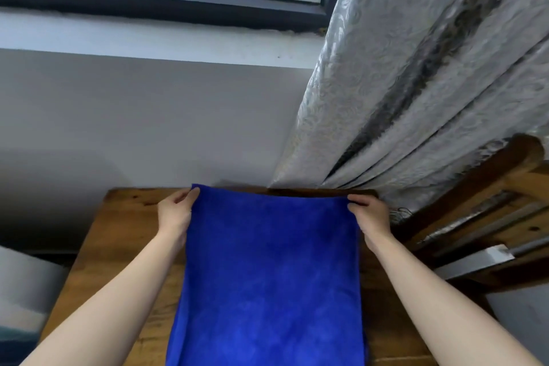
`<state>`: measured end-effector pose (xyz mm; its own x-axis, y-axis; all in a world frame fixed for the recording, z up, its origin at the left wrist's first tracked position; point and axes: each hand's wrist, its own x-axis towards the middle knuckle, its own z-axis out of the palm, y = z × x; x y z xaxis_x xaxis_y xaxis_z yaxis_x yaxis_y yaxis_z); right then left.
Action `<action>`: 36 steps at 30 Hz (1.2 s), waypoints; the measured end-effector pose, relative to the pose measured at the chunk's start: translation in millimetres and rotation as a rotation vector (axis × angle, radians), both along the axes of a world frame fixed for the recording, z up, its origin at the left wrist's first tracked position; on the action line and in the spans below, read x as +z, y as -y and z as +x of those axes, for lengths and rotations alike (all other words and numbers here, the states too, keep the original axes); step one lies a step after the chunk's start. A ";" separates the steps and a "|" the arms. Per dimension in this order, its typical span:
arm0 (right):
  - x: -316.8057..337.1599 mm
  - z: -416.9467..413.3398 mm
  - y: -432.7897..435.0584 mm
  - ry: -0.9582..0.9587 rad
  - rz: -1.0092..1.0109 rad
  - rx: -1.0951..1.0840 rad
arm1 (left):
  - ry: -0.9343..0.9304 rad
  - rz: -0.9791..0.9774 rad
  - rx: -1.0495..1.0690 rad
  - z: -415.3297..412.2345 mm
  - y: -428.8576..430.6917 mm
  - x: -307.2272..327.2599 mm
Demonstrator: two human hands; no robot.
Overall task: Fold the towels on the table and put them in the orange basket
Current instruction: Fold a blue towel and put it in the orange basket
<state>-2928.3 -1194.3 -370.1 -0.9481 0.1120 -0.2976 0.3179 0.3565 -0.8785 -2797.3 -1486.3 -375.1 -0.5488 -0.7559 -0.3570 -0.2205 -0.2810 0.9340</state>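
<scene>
A deep blue towel [270, 276] lies stretched lengthwise down the middle of a brown wooden table [118, 246], reaching from the table's far edge to the bottom of the view. My left hand [175, 211] pinches the towel's far left corner. My right hand [368, 212] pinches the far right corner. Both arms run along the towel's long sides. The orange basket is not in view.
A grey wall and a dark-framed window [166, 6] rise behind the table. A patterned grey curtain [416, 92] hangs at the right, down to the table's far right corner. A wooden chair [487, 217] stands to the right of the table.
</scene>
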 end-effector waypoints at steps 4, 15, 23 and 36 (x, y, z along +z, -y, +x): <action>-12.5 -15.6 5.8 -0.028 0.050 0.045 | -0.002 -0.011 0.025 -24.0 5.3 -5.8; -57.8 127.3 -47.2 0.038 0.578 0.304 | 0.666 -0.669 -0.334 109.2 -45.8 -63.2; -72.6 232.1 -87.9 0.180 0.502 0.159 | 0.793 -0.613 -0.254 249.4 -103.2 -91.5; -18.5 227.3 -113.1 0.299 -0.025 0.059 | 0.370 -0.177 -0.112 241.9 -64.8 -35.8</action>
<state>-2701.0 -1081.2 -388.6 -0.8228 0.0488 -0.5662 0.5430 0.3613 -0.7580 -2555.4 -1421.5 -410.9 -0.4899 -0.7665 -0.4154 -0.5703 -0.0786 0.8177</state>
